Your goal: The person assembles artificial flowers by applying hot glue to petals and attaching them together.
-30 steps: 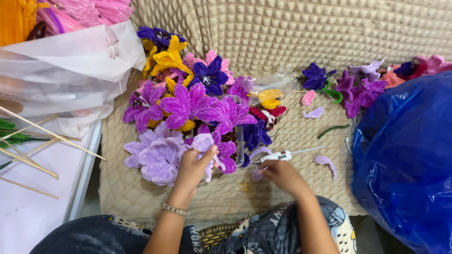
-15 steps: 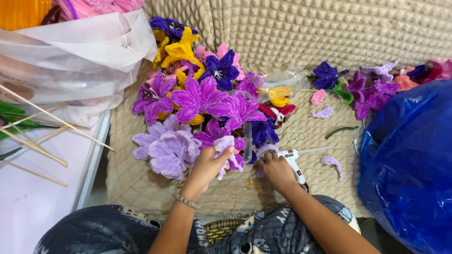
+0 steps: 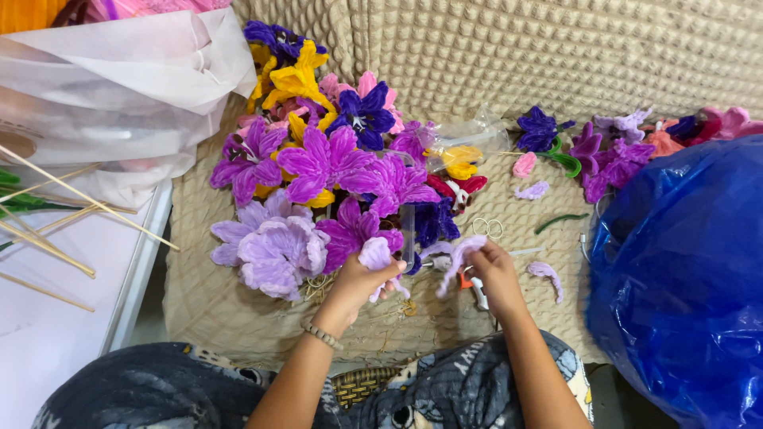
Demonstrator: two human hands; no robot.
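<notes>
1. Head view, only cam I have. Left hand (image 3: 359,284) is curled shut, fingers pinching a pale lilac petal piece (image 3: 375,254) made of fuzzy wire; a bead bracelet (image 3: 322,335) sits on that wrist.
2. Right hand (image 3: 494,274) pinches a second lilac fuzzy-wire petal (image 3: 459,256) between thumb and fingertips; the petal arcs up and left towards the left hand. The two pieces are near each other, whether touching I cannot tell.
3. Both hands hover low over the beige knobbly mat (image 3: 509,56), just in front of the flower pile (image 3: 334,167): purple, violet, yellow and pink fuzzy-wire blooms, heaped touching one another.
4. A small white-and-orange tool (image 3: 475,287) lies on the mat under the right hand; type not clear.
5. Loose lilac petal (image 3: 545,273) lies right of the right hand, apart from it. More purple blooms (image 3: 612,159) further right.
6. Blue plastic bag (image 3: 683,278) fills the right edge. White bag (image 3: 119,95) upper left; thin wooden sticks (image 3: 56,230) on the white table (image 3: 48,349) at left.
</notes>
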